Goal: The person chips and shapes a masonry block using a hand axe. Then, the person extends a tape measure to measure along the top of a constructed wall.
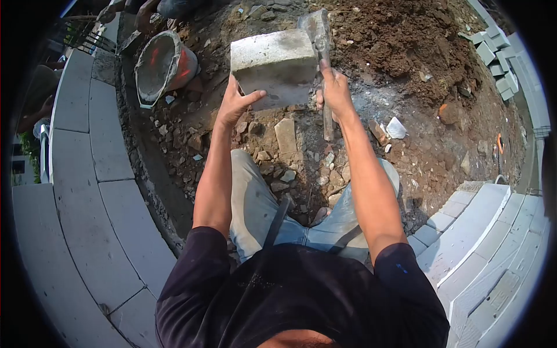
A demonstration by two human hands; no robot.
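Note:
A pale, rough-topped concrete block [272,49] is held up in front of me over the rubble, its near face in shadow. My left hand [237,104] grips its lower left side, the thumb lying across the near face. At the block's right end, my right hand [335,93] is closed around the handle of a hatchet-like tool [319,36]. The tool's broad, dusty metal head points away from me, beside the block's far right corner. Its handle end sticks out below my fist. Whether my right fingers also press the block is hard to see.
A mortar-smeared bucket [177,66] stands at the upper left. Light block walls [107,136] run along the left and right [470,223]. Loose soil [406,40] is heaped at the upper right, near stacked blocks [493,55]. Stones litter the ground. Other people's limbs [148,14] show at upper left.

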